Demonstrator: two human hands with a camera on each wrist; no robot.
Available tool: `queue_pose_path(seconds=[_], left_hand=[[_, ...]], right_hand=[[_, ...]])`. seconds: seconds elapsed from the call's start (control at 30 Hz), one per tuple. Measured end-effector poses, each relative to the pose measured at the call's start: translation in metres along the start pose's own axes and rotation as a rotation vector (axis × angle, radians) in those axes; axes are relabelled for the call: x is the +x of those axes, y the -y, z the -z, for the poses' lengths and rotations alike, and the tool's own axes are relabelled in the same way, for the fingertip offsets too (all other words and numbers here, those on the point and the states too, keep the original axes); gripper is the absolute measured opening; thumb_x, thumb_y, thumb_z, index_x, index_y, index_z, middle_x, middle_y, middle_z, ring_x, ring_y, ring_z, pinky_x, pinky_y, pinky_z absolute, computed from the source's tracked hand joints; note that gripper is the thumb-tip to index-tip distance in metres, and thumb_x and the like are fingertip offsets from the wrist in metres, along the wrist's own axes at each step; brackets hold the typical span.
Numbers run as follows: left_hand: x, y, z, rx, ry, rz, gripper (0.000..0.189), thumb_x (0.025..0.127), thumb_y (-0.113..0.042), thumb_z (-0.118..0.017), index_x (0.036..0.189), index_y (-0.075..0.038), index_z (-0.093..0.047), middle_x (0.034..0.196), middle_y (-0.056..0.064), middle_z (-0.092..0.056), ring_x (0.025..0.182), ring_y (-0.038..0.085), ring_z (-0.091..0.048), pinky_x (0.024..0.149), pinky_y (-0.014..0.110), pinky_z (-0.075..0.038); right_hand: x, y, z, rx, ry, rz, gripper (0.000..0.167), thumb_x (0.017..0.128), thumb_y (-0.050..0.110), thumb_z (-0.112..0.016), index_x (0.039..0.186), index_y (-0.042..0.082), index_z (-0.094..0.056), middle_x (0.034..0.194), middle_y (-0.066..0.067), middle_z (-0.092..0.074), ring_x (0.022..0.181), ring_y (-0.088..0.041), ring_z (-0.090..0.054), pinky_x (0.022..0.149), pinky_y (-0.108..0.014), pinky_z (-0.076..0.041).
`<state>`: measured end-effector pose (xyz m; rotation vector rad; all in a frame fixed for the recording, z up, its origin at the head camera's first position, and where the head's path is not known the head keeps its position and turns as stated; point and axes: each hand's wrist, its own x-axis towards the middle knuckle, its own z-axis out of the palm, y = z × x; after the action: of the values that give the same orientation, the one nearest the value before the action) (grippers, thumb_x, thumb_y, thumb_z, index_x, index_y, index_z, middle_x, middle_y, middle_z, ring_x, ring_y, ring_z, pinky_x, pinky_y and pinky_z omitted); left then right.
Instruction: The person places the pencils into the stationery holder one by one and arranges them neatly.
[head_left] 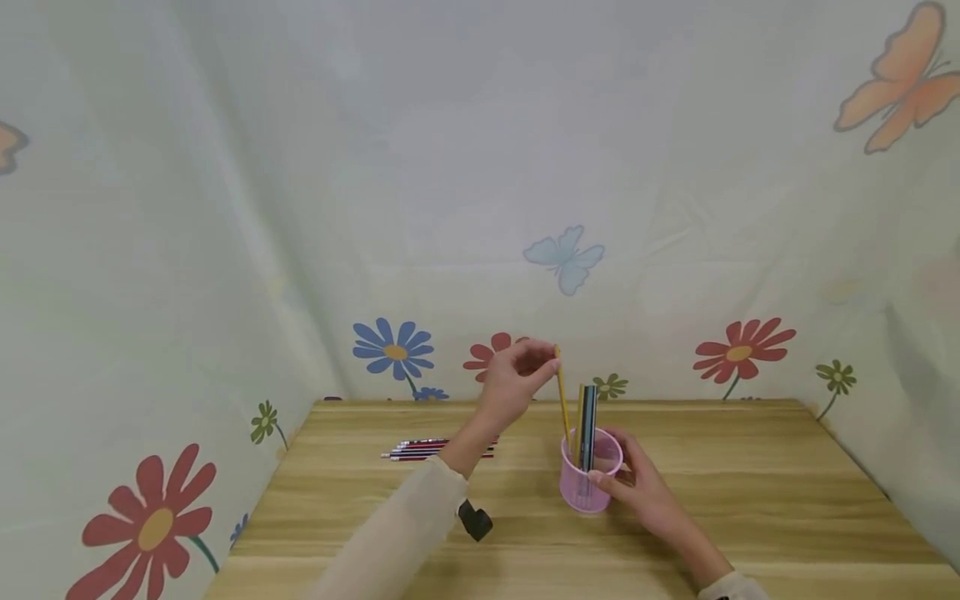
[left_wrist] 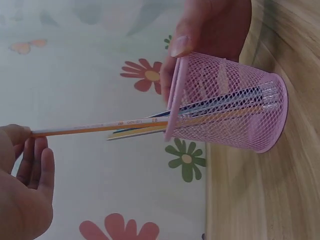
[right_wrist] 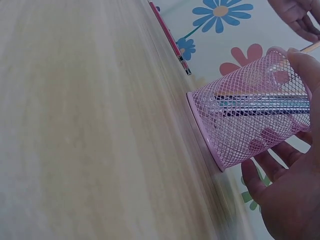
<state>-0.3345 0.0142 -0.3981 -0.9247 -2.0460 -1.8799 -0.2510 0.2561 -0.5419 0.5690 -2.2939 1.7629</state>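
My left hand (head_left: pixel 513 379) pinches a yellow pencil (head_left: pixel 562 392) near its top end, between thumb and fingers. The pencil's lower end is inside the mouth of a pink mesh pencil cup (head_left: pixel 573 492), as the left wrist view also shows. Several other pencils (head_left: pixel 588 425), dark and yellow, stand in the cup and lean on its rim. My right hand (head_left: pixel 645 492) grips the cup's right side, thumb at the front near the rim and fingers around the back. The cup stands upright on the table.
Left of the cup, several red and dark striped pencils (head_left: pixel 427 451) lie on the wooden table (head_left: pixel 750 483), partly behind my left forearm. A black strap end (head_left: pixel 476 521) hangs below the left sleeve. A flowered curtain (head_left: pixel 450 167) stands behind the table.
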Motion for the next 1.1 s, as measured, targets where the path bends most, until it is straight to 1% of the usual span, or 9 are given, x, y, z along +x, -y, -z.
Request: queue_pose_path(seconds=[0.13, 0.23, 0.4, 0.47, 0.6, 0.67, 0.73, 0.97, 1.1], left_hand=[[-0.002, 0.014, -0.008, 0.001, -0.02, 0.024, 0.016, 0.098, -0.013, -0.079, 0.113, -0.007, -0.077, 0.104, 0.006, -0.075, 0.092, 0.018, -0.07, 0.086, 0.029, -0.061], [-0.004, 0.024, -0.012, 0.021, -0.026, 0.05, 0.016, 0.097, -0.012, -0.079, 0.112, -0.008, -0.077, 0.103, 0.006, -0.076, 0.09, 0.017, -0.071, 0.083, 0.028, -0.06], [-0.009, 0.036, -0.017, 0.068, -0.022, 0.087, 0.016, 0.098, -0.014, -0.079, 0.113, -0.01, -0.077, 0.1, 0.002, -0.076, 0.089, 0.013, -0.071, 0.083, 0.027, -0.06], [-0.011, 0.039, -0.018, 0.091, -0.007, 0.098, 0.017, 0.098, -0.015, -0.079, 0.113, -0.009, -0.077, 0.099, -0.001, -0.075, 0.088, 0.011, -0.071, 0.083, 0.027, -0.061], [-0.016, 0.044, -0.021, 0.127, 0.046, 0.123, 0.018, 0.099, -0.015, -0.078, 0.114, -0.006, -0.076, 0.097, -0.003, -0.074, 0.085, 0.011, -0.069, 0.079, 0.026, -0.06], [-0.018, 0.046, -0.023, 0.133, 0.071, 0.126, 0.019, 0.099, -0.014, -0.077, 0.115, -0.004, -0.075, 0.097, -0.002, -0.074, 0.084, 0.01, -0.069, 0.077, 0.026, -0.059], [-0.019, 0.049, -0.026, 0.136, 0.082, 0.131, 0.019, 0.099, -0.013, -0.077, 0.114, -0.003, -0.075, 0.097, -0.002, -0.074, 0.083, 0.009, -0.069, 0.077, 0.025, -0.059], [-0.021, 0.058, -0.036, 0.153, 0.059, 0.167, 0.014, 0.099, -0.01, -0.077, 0.113, -0.01, -0.075, 0.099, -0.002, -0.074, 0.086, 0.008, -0.069, 0.08, 0.025, -0.059], [-0.021, 0.061, -0.04, 0.16, 0.051, 0.176, 0.015, 0.099, -0.012, -0.076, 0.113, -0.01, -0.074, 0.099, -0.003, -0.073, 0.087, 0.009, -0.069, 0.081, 0.026, -0.059]], right_hand=[[-0.001, 0.002, 0.0, 0.005, 0.0, -0.008, 0.068, 0.098, 0.009, -0.076, 0.156, 0.008, -0.041, 0.148, -0.021, -0.056, 0.134, -0.05, -0.052, 0.106, -0.042, -0.051], [-0.001, 0.004, 0.001, 0.01, 0.003, -0.017, 0.068, 0.098, 0.01, -0.075, 0.156, 0.009, -0.04, 0.149, -0.021, -0.056, 0.135, -0.049, -0.051, 0.107, -0.045, -0.051], [0.0, 0.005, 0.001, 0.007, 0.009, -0.024, 0.067, 0.099, 0.01, -0.074, 0.157, 0.009, -0.04, 0.15, -0.022, -0.055, 0.136, -0.05, -0.05, 0.107, -0.047, -0.05], [0.0, 0.006, 0.001, 0.005, 0.009, -0.025, 0.067, 0.099, 0.009, -0.074, 0.157, 0.008, -0.04, 0.149, -0.022, -0.054, 0.136, -0.051, -0.05, 0.107, -0.047, -0.05], [0.001, 0.007, 0.0, 0.005, 0.01, -0.035, 0.066, 0.099, 0.01, -0.074, 0.156, 0.008, -0.04, 0.149, -0.022, -0.054, 0.136, -0.051, -0.05, 0.107, -0.048, -0.05], [0.001, 0.008, 0.0, 0.008, 0.013, -0.034, 0.067, 0.099, 0.01, -0.074, 0.156, 0.007, -0.04, 0.149, -0.023, -0.054, 0.135, -0.051, -0.05, 0.107, -0.05, -0.05], [0.001, 0.008, 0.0, 0.014, 0.015, -0.035, 0.067, 0.099, 0.01, -0.074, 0.156, 0.006, -0.039, 0.148, -0.023, -0.055, 0.135, -0.05, -0.05, 0.107, -0.052, -0.05], [0.0, 0.007, -0.001, 0.021, 0.011, -0.02, 0.066, 0.099, 0.008, -0.074, 0.155, 0.007, -0.04, 0.146, -0.024, -0.056, 0.134, -0.041, -0.054, 0.106, -0.048, -0.051], [0.0, 0.007, -0.001, 0.02, 0.009, -0.012, 0.065, 0.099, 0.008, -0.073, 0.156, 0.006, -0.04, 0.147, -0.025, -0.055, 0.134, -0.042, -0.053, 0.106, -0.049, -0.051]])
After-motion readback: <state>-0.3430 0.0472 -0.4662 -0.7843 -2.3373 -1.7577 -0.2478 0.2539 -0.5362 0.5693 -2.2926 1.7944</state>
